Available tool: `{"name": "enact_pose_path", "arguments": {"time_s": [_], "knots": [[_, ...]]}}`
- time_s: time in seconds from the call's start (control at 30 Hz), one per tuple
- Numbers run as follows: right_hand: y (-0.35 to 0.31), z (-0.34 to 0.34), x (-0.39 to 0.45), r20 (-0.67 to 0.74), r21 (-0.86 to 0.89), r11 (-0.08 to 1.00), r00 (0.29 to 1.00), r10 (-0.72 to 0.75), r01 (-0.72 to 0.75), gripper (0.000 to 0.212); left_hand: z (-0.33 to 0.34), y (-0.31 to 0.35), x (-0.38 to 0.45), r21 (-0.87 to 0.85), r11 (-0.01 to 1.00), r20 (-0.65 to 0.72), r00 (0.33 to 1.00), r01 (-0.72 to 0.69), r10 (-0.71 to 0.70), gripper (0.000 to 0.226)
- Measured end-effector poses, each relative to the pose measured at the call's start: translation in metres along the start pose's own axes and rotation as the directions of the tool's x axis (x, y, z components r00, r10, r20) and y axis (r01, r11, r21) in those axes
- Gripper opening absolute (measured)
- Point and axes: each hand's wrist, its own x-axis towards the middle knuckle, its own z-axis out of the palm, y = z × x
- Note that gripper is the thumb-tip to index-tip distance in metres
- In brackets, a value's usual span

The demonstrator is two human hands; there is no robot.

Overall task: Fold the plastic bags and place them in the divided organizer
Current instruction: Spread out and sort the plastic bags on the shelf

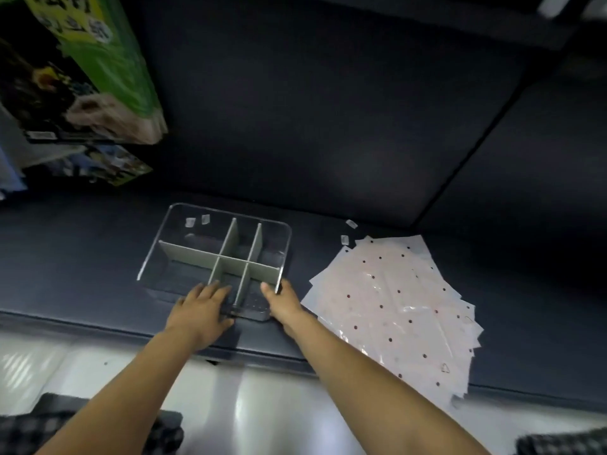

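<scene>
A clear plastic organizer (pixel 154 247) with grey dividers (pixel 187 252) sits on a dark shelf; its compartments hold no bags. My left hand (pixel 200 308) lies on the organizer's near edge, fingers reaching over the rim. At the near right corner, my right hand (pixel 283 302) grips the wall with the thumb on top. Right of the organizer lies a fanned stack of flat, pale pink plastic bags (pixel 394 310) with dark dots.
The dark shelf (pixel 82 274) has a front edge just below my hands, with a pale floor beyond. Colourful packages (pixel 82 77) stand at the upper left. Small clear scraps (pixel 348 231) lie behind the bags. A dark back wall rises behind.
</scene>
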Motion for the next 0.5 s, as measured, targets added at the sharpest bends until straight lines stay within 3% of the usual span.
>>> {"name": "enact_pose_path", "arguments": {"time_s": [0.1, 0.17, 0.2, 0.3, 0.4, 0.5], "knots": [[-0.004, -0.015, -0.008, 0.028, -0.069, 0.995, 0.997, -0.069, 0.071, 0.047, 0.015, 0.012, 0.001, 0.047, 0.998, 0.082, 0.996, -0.033, 0.029, 0.07], [0.001, -0.036, -0.02, 0.056, -0.274, 0.946, 0.985, -0.162, 0.171, 0.05, 0.026, 0.023, -0.003, 0.053, 0.998, 0.091, 0.996, -0.019, 0.014, 0.072], [0.007, -0.048, -0.028, 0.078, -0.439, 0.87, 0.974, -0.211, 0.224, 0.052, 0.032, 0.029, -0.007, 0.055, 0.998, 0.072, 0.997, -0.007, 0.003, 0.073], [0.04, -0.084, -0.051, 0.188, -0.81, 0.5, 0.943, -0.276, 0.307, 0.058, 0.048, 0.051, -0.018, 0.07, 0.997, -0.004, 1.0, 0.014, -0.014, 0.076], [0.066, -0.106, -0.061, 0.249, -0.903, 0.294, 0.939, -0.236, 0.313, 0.062, 0.056, 0.062, -0.021, 0.065, 0.998, -0.065, 0.998, -0.003, 0.007, 0.075], [0.075, -0.115, -0.055, 0.23, -0.939, 0.196, 0.939, -0.256, 0.283, 0.063, 0.057, 0.063, -0.013, 0.08, 0.996, -0.127, 0.99, -0.044, 0.054, 0.073]]}}
